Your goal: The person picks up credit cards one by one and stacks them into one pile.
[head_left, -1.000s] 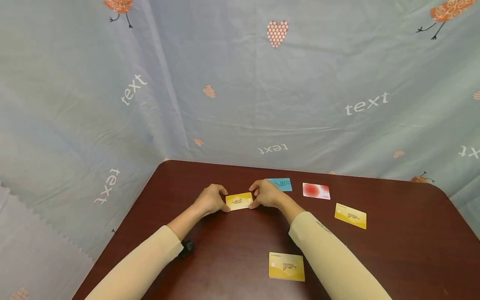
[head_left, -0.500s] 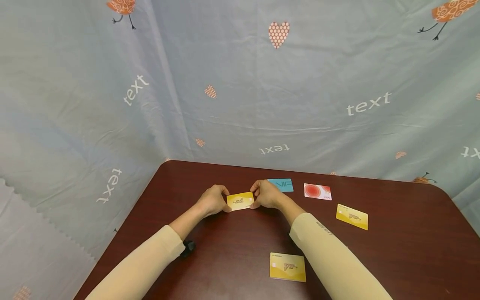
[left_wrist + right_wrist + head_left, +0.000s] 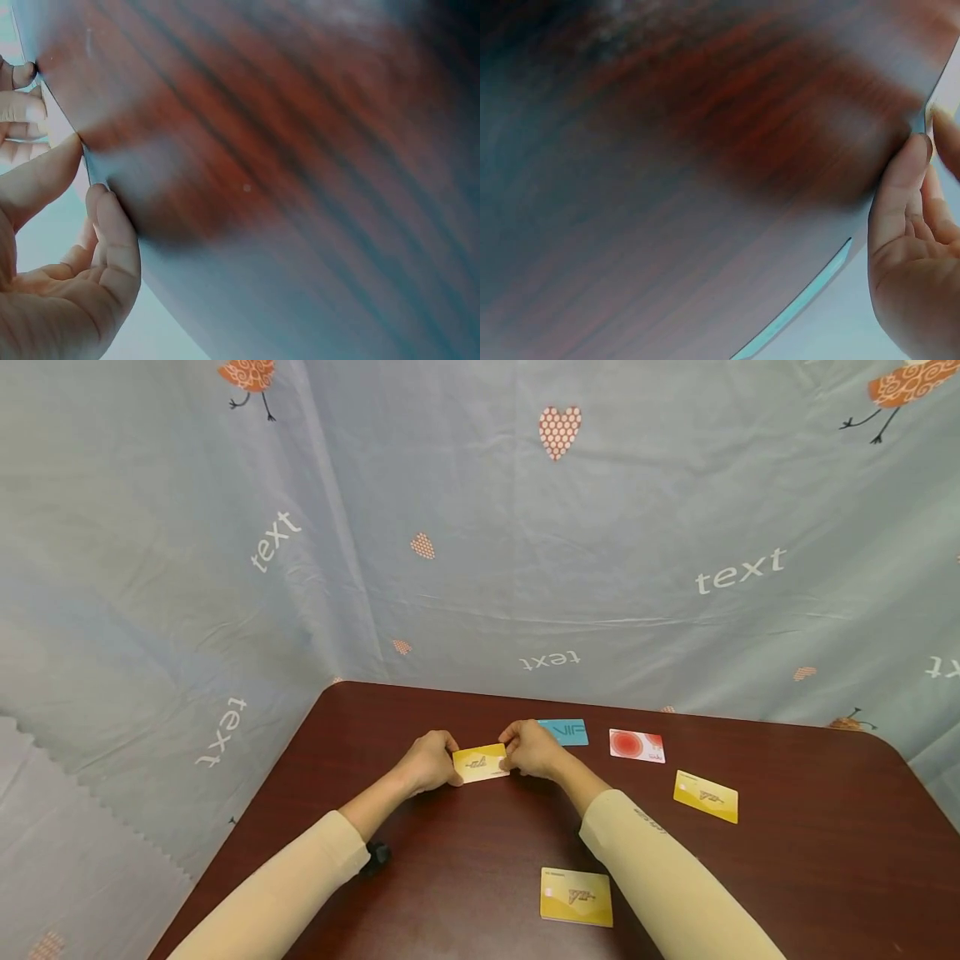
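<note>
A yellow card (image 3: 477,763) with a dark printed logo is held near the far side of the table in the head view. My left hand (image 3: 432,759) grips its left end between thumb and fingers. On the right end, my right hand (image 3: 529,748) pinches it, the thumb lying over the card's face. Seen from the left wrist, the card is nearly edge-on beside the left hand (image 3: 82,255). The right wrist view shows the right hand (image 3: 915,232) at the card's pale edge. Just beyond my right hand lies a blue card (image 3: 567,732), partly hidden by it.
A red-and-white card (image 3: 636,746) and another yellow card (image 3: 707,796) lie to the right on the dark wooden table (image 3: 465,877). Nearer to me is a small stack of yellow cards (image 3: 576,897). A patterned grey-blue curtain (image 3: 480,568) hangs behind the table.
My right thumb has shifted from the card's lower right corner up onto its face. Both hands have otherwise stayed nearly in place, and the head view has moved slightly.
</note>
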{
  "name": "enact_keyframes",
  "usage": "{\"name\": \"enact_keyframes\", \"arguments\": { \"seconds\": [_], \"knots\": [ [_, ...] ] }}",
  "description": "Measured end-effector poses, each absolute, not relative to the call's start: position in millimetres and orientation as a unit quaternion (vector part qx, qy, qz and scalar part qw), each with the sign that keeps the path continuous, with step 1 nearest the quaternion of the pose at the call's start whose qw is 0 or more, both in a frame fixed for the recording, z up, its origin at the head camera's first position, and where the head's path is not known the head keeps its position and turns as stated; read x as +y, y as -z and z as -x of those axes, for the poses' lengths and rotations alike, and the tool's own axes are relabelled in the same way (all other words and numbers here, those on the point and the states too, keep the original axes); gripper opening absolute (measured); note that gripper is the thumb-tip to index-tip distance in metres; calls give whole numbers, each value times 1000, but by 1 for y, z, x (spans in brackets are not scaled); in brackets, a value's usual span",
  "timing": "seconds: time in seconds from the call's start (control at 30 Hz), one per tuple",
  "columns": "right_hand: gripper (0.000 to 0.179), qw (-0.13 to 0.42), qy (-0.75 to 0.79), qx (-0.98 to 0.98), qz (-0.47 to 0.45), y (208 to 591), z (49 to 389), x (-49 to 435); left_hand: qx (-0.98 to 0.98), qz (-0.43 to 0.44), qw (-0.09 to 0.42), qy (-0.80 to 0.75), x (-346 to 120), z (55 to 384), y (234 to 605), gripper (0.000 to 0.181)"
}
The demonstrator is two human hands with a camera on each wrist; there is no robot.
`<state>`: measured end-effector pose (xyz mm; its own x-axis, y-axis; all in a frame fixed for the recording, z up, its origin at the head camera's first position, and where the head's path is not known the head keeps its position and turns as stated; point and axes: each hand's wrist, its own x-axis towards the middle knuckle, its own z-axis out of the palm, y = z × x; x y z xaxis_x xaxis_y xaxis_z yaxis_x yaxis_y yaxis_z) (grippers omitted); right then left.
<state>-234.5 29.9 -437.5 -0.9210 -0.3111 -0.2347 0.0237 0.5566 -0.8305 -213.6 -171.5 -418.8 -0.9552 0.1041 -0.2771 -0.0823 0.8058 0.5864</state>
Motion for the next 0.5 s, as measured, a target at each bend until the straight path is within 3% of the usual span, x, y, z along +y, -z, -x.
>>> {"name": "enact_keyframes", "arguments": {
  "seconds": [0.2,0.5],
  "knots": [
    [13,171,483,856,68,437,232,29,934,-4,146,-327,-173,214,418,47],
    [14,182,545,816,63,436,230,26,899,4,144,-414,-184,215,420,31]
  ]
}}
